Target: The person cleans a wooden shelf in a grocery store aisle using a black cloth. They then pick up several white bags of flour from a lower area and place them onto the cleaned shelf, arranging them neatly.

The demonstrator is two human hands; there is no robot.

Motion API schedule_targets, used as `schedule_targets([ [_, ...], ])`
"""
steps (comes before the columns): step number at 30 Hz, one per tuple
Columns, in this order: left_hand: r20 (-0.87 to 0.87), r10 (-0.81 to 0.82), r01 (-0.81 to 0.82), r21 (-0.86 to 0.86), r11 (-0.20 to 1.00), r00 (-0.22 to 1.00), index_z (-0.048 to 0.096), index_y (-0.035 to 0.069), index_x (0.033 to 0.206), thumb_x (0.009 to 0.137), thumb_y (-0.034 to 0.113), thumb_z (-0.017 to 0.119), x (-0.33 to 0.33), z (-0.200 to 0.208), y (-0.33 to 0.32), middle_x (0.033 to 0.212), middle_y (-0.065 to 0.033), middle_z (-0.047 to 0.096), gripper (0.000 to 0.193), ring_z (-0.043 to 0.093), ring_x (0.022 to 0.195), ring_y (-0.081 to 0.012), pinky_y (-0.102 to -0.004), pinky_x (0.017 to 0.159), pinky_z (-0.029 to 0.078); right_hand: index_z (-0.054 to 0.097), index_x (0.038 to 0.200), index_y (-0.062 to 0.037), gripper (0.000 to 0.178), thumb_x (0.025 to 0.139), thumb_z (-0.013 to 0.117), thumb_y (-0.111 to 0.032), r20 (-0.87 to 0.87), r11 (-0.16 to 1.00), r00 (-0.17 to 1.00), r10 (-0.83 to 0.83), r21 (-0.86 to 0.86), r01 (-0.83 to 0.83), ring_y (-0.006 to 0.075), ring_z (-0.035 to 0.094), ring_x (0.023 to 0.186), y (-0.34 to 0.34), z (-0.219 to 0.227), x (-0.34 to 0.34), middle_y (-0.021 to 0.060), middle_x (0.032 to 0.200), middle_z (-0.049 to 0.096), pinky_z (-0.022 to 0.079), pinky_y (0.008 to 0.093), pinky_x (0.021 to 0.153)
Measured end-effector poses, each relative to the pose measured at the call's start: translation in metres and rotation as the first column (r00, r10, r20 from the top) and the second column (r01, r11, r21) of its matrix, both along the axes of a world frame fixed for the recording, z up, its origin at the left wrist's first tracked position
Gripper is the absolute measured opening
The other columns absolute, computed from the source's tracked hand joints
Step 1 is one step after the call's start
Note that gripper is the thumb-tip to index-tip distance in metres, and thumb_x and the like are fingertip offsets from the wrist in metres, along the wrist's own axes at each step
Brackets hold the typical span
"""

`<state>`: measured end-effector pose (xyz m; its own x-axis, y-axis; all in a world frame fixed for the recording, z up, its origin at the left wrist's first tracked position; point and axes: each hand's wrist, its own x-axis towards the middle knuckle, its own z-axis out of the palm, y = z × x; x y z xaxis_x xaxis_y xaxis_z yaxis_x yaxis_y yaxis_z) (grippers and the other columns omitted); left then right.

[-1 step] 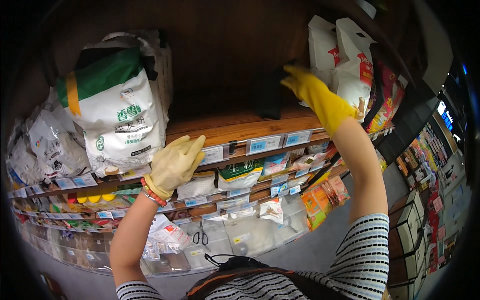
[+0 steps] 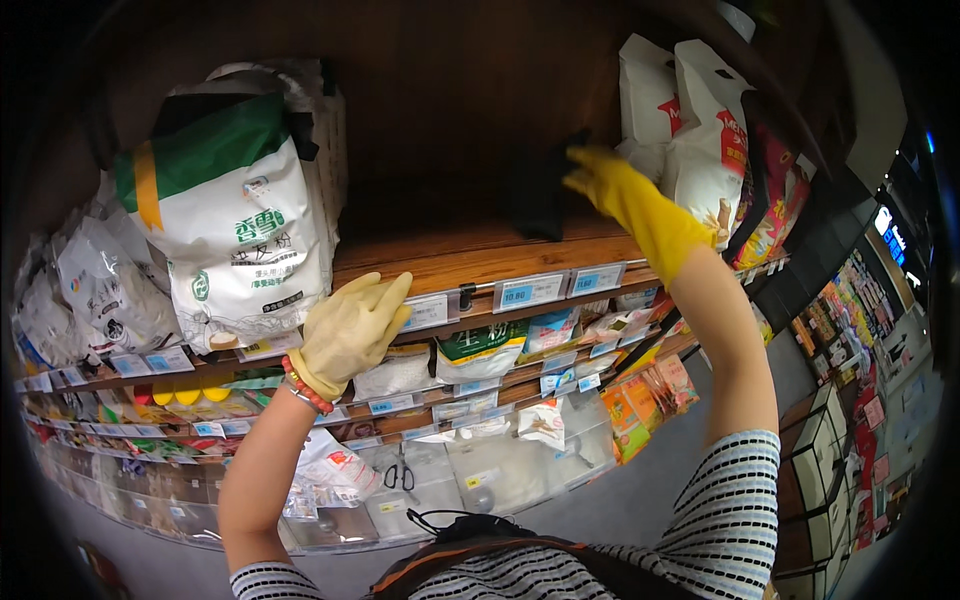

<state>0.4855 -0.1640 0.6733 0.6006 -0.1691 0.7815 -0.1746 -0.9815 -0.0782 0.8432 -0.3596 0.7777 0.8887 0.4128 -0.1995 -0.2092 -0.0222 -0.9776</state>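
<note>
Cloth (image 2: 542, 200) in right hand (image 2: 620, 195) (mostly leftward)

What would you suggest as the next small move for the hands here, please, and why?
I would probably draw the dark cloth a little leftward along the wooden shelf: the right hand seems to hold it there, and bare boards lie between it and the white bag with the green top. The left hand, at the shelf's front edge, looks out of the way.
</note>
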Motion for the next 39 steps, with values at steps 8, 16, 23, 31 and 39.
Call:
schedule_targets([
  [8,-0.021,0.035,-0.035,-0.005,0.999,0.999,0.064,0.005,0.114,0.082,0.012,0.068,-0.004,-0.002,0.004,0.088,-0.0092,0.068,0.033,0.067,0.087,-0.0284,-0.0360,0.083,0.055,0.052,0.132,-0.0052,0.063,0.083,0.067,-0.041,0.536,0.286,0.371,0.758,-0.785,0.550,0.0369,0.053,0.119,-0.033,-0.010,-0.026,0.0207,0.129,0.056,0.043,0.0408,0.100],
  [16,-0.068,0.020,-0.018,0.027,0.999,0.997,0.061,0.004,0.120,0.081,0.014,0.068,-0.003,0.004,0.002,0.099,-0.0098,0.069,0.041,0.066,0.093,-0.0294,-0.0375,0.085,0.053,0.044,0.143,-0.0251,0.048,0.098,0.043,-0.041,0.418,0.399,0.132,0.899,-0.904,0.152,0.0360,0.030,0.139,0.005,-0.073,-0.014,0.0125,0.153,0.032,0.021,0.0448,0.116],
  [23,-0.087,0.062,-0.057,0.054,0.997,0.994,0.061,0.004,0.120,0.079,0.014,0.068,-0.003,0.003,0.006,0.093,-0.0095,0.067,0.043,0.065,0.094,-0.0320,-0.0368,0.082,0.053,0.046,0.141,-0.0155,0.045,0.099,0.039,-0.029,0.292,0.110,0.463,0.837,-0.918,0.381,0.0348,0.041,0.132,0.027,-0.055,0.012,0.0138,0.143,0.046,0.029,0.0418,0.113],
  [31,-0.010,0.118,-0.115,0.168,0.979,0.993,0.062,0.004,0.118,0.077,0.021,0.069,-0.003,0.000,0.008,0.100,-0.0052,0.068,0.045,0.065,0.088,-0.0239,-0.0318,0.077,0.054,0.057,0.126,-0.0090,0.038,0.092,0.046,-0.021,0.274,-0.118,0.632,0.725,-0.855,0.506,0.0350,0.050,0.123,-0.005,-0.075,0.180,0.0165,0.133,0.054,0.041,0.0426,0.102],
  [39,0.001,0.026,-0.026,0.114,0.993,1.000,0.062,0.001,0.115,0.074,0.020,0.073,0.008,0.001,0.002,0.095,-0.0054,0.067,0.046,0.064,0.085,-0.0194,-0.0310,0.084,0.054,0.060,0.119,-0.0074,0.033,0.090,0.049,-0.019,0.420,0.144,0.447,0.789,-0.835,0.530,0.0348,0.052,0.119,0.003,-0.076,0.148,0.0175,0.129,0.057,0.044,0.0434,0.099],
])
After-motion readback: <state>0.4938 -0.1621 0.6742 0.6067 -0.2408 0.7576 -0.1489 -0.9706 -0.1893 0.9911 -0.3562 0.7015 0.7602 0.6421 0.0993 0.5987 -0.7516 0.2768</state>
